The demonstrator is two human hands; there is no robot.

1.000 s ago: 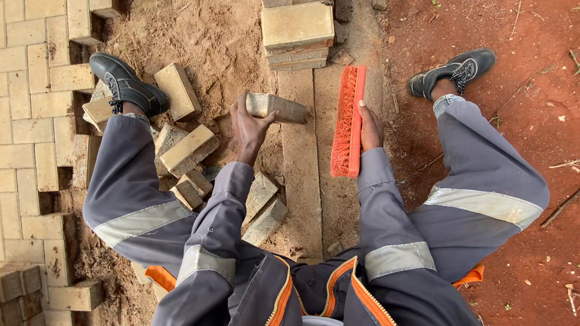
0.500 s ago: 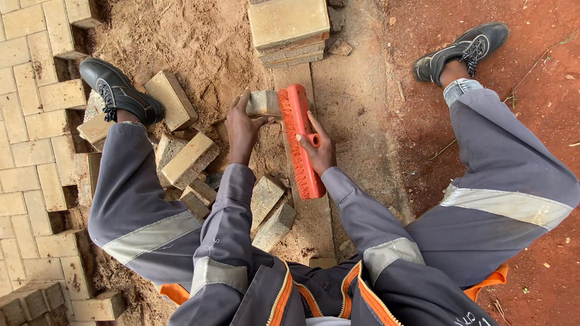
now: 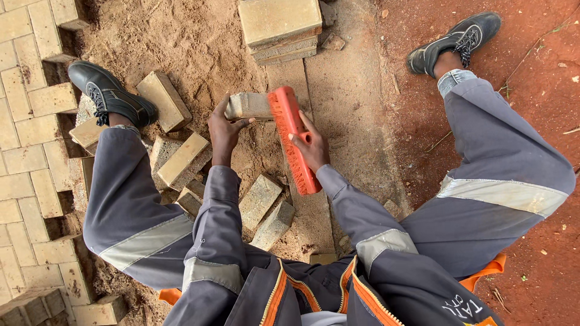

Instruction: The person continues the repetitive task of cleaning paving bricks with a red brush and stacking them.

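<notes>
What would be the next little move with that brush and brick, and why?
Probably a short stroke of the orange brush along the brick. The left hand holds the brick above the sand, the right hand grips the brush, and its bristles already touch the brick's end.

— Where is the brick (image 3: 249,106) found?
— Just above frame centre, with the brush (image 3: 294,139) set against its right end.
— And around it?
— A stack of slabs (image 3: 280,27) is placed at upper centre; loose bricks (image 3: 260,202) are scattered at lower left of centre; paving (image 3: 24,163) is laid along the left edge.
</notes>
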